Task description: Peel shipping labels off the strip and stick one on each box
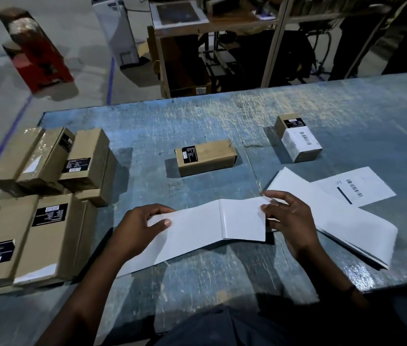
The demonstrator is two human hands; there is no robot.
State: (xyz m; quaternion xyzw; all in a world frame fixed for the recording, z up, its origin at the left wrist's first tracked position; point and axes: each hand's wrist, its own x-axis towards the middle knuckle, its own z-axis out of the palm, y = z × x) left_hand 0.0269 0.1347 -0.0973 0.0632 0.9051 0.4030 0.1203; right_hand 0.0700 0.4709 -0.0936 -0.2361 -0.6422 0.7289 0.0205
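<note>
Head view: a white label strip [197,231] lies across the near part of the worn blue table [222,116], held at both ends. The left hand [142,226] grips its left end, thumb on top and fingers [157,209] curled over the far edge. The right hand [290,221] pinches the right end, fingers bent at the top corner.

Just right of that hand lies a folded stack of strip [342,221], with a loose barcode label [362,186] beside it. A plain brown box [205,157] lies closed mid-table, with only a black sticker on it. Farther right, a second box [297,138] carries a white barcode label. A pile of closed boxes [47,196] fills the left edge of the table; their contents are hidden.
</note>
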